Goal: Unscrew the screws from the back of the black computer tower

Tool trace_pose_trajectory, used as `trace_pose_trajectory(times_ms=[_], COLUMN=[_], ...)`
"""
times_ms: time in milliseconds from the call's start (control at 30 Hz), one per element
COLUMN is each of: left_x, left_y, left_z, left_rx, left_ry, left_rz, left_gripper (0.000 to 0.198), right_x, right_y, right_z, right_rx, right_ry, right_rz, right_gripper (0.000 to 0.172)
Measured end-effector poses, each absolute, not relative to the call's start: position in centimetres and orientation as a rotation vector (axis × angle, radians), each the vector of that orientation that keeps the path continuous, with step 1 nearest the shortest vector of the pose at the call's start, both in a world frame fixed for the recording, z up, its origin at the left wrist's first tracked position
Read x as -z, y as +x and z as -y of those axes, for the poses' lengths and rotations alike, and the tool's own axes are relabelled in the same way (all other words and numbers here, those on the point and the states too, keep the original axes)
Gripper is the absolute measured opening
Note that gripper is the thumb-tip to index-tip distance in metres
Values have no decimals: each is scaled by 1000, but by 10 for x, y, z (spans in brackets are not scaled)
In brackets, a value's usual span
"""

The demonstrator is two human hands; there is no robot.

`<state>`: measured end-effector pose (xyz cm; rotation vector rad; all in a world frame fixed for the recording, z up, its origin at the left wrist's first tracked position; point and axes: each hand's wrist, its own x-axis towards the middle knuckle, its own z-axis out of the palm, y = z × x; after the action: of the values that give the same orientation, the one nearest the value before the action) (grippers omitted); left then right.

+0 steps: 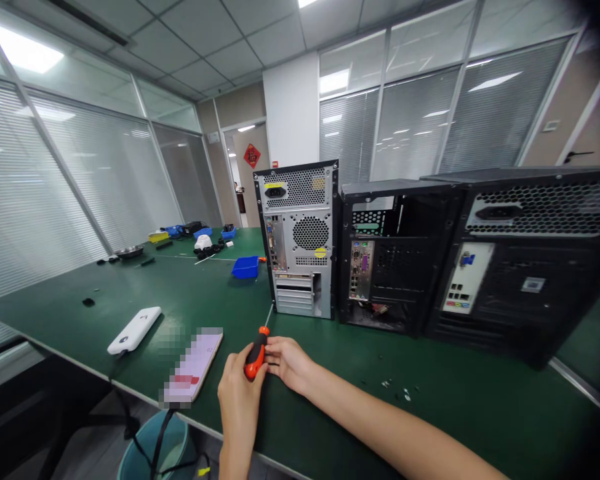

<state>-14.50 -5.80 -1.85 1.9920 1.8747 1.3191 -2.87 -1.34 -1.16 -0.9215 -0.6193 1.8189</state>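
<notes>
A screwdriver (257,355) with an orange and black handle points up and away, its thin shaft reaching toward the lower left corner of a silver-backed computer case (304,200). Whether the tip touches the case I cannot tell. My left hand (239,387) is closed around the handle from the left, thumb and fingers on either side. From the right, my right hand (291,363) has its bent fingers against the same handle, near its upper part. The case stands upright, its back with ports, fan grille and slot covers facing me.
Two black computer cases (395,267) (535,267) stand to the right. A phone (195,367) and a white device (135,330) lie left. Small bits (407,395) lie on the green table (330,413). Further back is a blue tray (245,267); below the edge, a teal bin (147,447).
</notes>
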Motion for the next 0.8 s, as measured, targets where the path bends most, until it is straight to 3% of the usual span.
trace_pose_trajectory(times_ms=[333, 567, 800], left_x=[17, 12, 13], left_y=[-147, -137, -136], left_z=[59, 66, 66], left_rx=[-1226, -1251, -1284], left_ry=[2072, 2158, 2241], left_rz=[-1955, -1992, -2000], left_gripper=[35, 35, 36], right_x=[8, 3, 2], right_y=[-28, -26, -26], right_z=[18, 17, 17], right_rx=[-1853, -1852, -1842], right_ry=[-910, -917, -889], right_rz=[632, 650, 679], right_gripper=[19, 8, 21])
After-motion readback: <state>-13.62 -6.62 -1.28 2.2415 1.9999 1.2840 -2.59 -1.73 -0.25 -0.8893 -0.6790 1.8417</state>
